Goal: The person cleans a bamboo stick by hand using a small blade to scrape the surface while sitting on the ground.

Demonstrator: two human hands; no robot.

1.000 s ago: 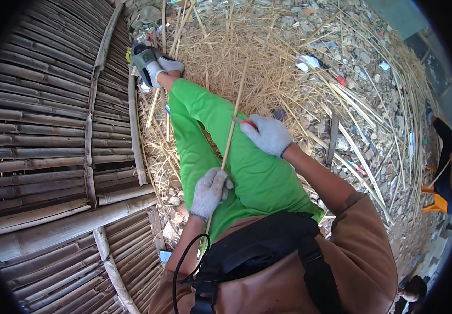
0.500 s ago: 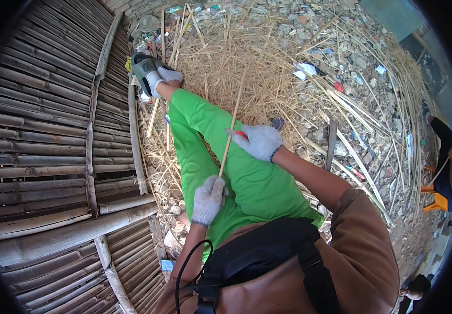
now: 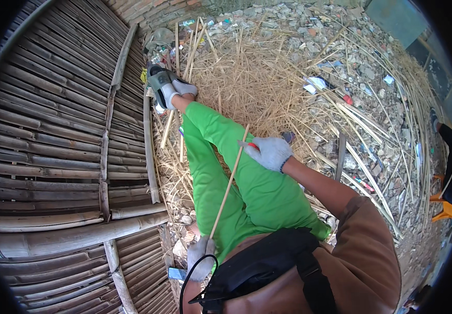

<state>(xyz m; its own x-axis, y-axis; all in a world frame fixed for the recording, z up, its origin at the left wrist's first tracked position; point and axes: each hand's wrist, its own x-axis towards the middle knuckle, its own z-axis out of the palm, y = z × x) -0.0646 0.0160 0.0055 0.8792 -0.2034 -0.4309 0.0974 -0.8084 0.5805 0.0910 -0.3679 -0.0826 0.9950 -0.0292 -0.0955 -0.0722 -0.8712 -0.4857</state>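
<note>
A thin pale bamboo strip runs slantwise over my green-trousered legs. Its near end is pinched in my left hand, gloved in white and close to my waist, partly behind a black cable. My right hand, also gloved, is closed around a small knife with a red handle. The knife's short blade rests against the strip near its far end, above my thigh.
To the left stands a bamboo slat wall. Straw-like shavings cover the ground ahead, and long bamboo strips lie over rubble at right. A phone-like blue object is by my left wrist. Another person sits on an orange chair at far right.
My left hand has drawn back toward my waist, pulling the strip with it. Less strip now extends past the knife. The right hand stays over my thigh, and the view has shifted slightly.
</note>
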